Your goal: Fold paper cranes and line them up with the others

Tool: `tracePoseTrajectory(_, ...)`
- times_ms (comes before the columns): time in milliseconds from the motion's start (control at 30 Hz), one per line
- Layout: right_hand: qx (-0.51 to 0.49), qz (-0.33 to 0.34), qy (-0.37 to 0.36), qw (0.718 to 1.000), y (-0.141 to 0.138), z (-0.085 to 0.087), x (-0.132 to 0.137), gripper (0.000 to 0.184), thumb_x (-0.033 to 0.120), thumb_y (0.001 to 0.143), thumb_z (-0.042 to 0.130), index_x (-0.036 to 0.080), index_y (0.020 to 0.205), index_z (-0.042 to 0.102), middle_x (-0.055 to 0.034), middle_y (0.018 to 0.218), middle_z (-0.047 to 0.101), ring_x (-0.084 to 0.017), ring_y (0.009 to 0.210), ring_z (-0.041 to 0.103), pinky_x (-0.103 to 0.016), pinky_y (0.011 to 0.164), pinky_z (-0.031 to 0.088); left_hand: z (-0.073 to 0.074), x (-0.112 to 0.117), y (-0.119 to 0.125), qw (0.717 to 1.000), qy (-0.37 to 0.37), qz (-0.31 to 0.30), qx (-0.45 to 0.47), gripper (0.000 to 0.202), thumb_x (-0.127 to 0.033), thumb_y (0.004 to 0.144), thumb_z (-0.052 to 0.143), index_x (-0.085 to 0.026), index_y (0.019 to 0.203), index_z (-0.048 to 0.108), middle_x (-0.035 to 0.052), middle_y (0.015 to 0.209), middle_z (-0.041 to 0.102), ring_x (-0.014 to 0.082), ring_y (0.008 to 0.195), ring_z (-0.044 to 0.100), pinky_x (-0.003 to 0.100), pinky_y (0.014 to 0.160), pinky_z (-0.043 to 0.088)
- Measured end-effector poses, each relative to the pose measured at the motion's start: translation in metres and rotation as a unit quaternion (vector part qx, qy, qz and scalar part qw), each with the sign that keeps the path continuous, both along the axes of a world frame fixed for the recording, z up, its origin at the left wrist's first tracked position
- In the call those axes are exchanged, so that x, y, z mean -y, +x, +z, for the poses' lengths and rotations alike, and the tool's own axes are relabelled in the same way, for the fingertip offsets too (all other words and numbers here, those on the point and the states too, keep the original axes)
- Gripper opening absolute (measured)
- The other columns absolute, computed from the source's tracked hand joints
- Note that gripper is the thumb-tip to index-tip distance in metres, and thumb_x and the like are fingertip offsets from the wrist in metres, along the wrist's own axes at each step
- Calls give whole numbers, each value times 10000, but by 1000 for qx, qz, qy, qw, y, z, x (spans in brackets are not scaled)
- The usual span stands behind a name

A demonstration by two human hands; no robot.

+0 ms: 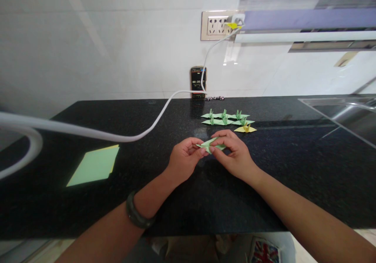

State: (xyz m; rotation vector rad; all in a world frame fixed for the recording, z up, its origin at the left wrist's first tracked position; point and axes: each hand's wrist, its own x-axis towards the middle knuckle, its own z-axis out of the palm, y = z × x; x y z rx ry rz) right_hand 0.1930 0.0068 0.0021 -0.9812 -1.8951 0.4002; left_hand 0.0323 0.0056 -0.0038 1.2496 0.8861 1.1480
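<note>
Between my two hands is a partly folded piece of light green origami paper [209,142], narrow with pointed ends. My left hand [185,157] pinches its left end between thumb and fingers. The right side is gripped by my right hand [235,151], whose fingers cover part of the folds. Just beyond my hands stand several green paper cranes [225,120] in two rows, with one yellow paper crane [246,128] in front of them at the right. Off to the left lies a stack of square paper [95,165], green on top with yellow edges showing.
A phone [198,83] showing a timer leans on the wall behind the black countertop [141,118]. A white cable [158,124] runs from the wall socket [217,26] across the left foreground. At right is a sink [317,112].
</note>
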Motion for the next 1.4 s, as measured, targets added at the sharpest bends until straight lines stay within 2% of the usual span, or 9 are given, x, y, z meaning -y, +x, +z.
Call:
tracePoseTrajectory(267,6,-6,-19,1000,-1,0,0,48,144,740,533,185,730,557,-53,890,520,-162,847,512,-314,745,414,-1,0,0,1000,-9,5,-2,181,-202,654,638,-132,797,551,15,696,642,109,639,604,239,636,473)
tracePoseTrajectory(833,8,-17,-6,1000,-2,-2,0,59,131,722,540,188,712,551,-50,875,522,-163,831,513,-313,734,421,3,2,2,999,-36,33,-20,151,-226,654,633,-121,744,571,21,656,653,107,601,607,232,604,487)
tracePoseTrajectory(1133,13,-14,-7,1000,-1,-2,1,53,141,727,534,189,714,551,-47,875,522,-160,825,514,-311,731,422,4,3,2,998,-50,35,-29,180,-243,661,625,-116,771,559,29,654,657,120,609,621,229,596,489)
tracePoseTrajectory(1300,16,-12,-6,1000,-1,-1,1,46,150,726,532,189,712,552,-46,865,527,-161,809,518,-309,710,425,7,3,1,998,-43,30,-28,252,-215,660,622,-138,872,509,11,627,653,133,598,630,225,574,483)
tracePoseTrajectory(1400,19,-10,-5,1000,-2,-1,2,50,149,727,529,193,723,551,-48,869,527,-164,817,518,-311,710,426,9,3,1,997,-55,33,-31,202,-212,689,582,-138,863,509,13,623,650,137,593,632,227,567,485)
